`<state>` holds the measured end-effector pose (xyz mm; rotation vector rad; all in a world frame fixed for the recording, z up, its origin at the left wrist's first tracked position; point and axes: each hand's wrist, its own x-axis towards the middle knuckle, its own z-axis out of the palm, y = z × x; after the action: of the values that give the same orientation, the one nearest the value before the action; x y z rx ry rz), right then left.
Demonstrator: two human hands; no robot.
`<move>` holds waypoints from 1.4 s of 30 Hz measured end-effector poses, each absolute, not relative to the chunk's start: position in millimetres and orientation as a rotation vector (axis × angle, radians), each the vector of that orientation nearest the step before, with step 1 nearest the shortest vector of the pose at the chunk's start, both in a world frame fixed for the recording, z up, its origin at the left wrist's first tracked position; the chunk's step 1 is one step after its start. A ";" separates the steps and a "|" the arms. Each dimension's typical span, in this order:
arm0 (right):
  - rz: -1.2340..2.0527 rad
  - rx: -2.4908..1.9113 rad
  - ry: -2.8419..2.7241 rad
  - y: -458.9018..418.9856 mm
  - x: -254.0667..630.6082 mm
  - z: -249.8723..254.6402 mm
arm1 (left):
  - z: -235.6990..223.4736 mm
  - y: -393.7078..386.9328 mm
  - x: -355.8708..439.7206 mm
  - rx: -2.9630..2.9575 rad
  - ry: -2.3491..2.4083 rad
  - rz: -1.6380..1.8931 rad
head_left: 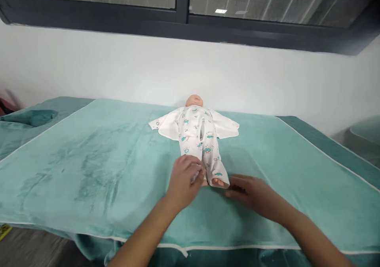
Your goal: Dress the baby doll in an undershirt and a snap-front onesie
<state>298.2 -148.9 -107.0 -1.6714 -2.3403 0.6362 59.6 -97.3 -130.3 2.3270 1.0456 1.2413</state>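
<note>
A baby doll (194,100) lies on its back on the green-covered bed, its head toward the wall. It wears a white top (227,125) with the sleeves spread sideways, and white printed trousers (191,136) with an opening at the crotch. My left hand (184,182) is curled over the lower trouser leg on the left, thumb and forefinger pinched together at its inner edge. That leg's cuff is mostly hidden behind the hand. Beside the other cuff, my right hand (252,193) has its thumb and fingers apart. Toes of a doll foot (218,182) show inside that cuff.
The green plush cover (97,168) with white piping spreads over the bed, its front edge hanging down near me. Behind it rise a white wall (118,69) and a dark window frame (181,21). Folded green fabric (29,117) lies at the far left.
</note>
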 end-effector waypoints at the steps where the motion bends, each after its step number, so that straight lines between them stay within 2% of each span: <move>1: 0.728 -1.648 -2.279 -139.6 300.9 -98.5 | -127.0 -83.3 56.4 2.266 1.098 1.304; 3: 0.731 -1.641 -2.099 -111.5 302.3 -84.0 | -119.6 -49.2 55.2 2.198 1.243 1.361; 9: 0.391 -1.474 -1.742 37.7 279.0 -70.4 | -110.6 38.1 81.8 2.169 1.722 1.185; 12: 0.290 -1.435 -1.832 110.5 266.8 -64.3 | -120.3 49.6 88.0 2.160 1.712 1.242; 16: 0.390 -1.512 -2.163 164.3 255.3 -45.6 | -129.5 49.2 84.9 2.142 1.603 1.348; 21: 0.442 -1.468 -2.425 181.8 245.3 -27.3 | -126.9 47.6 80.2 1.946 1.539 1.502; 26: 0.446 -1.668 -2.419 189.8 235.6 -22.9 | -125.4 49.8 73.1 1.777 1.538 1.560; 30: 0.393 -1.530 -2.544 196.5 228.2 -24.6 | -126.8 51.0 69.5 1.707 1.564 1.545; 34: 0.211 -1.420 -2.435 202.2 221.1 -37.0 | -128.5 50.0 68.5 1.746 1.530 1.485; 42: 0.210 -1.458 -2.158 197.3 217.8 -58.8 | -130.2 55.9 62.6 1.657 1.435 1.465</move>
<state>217.8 197.3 -58.8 -1.4576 -2.1576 0.2100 62.6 55.9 -130.2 1.6575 1.4352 1.4651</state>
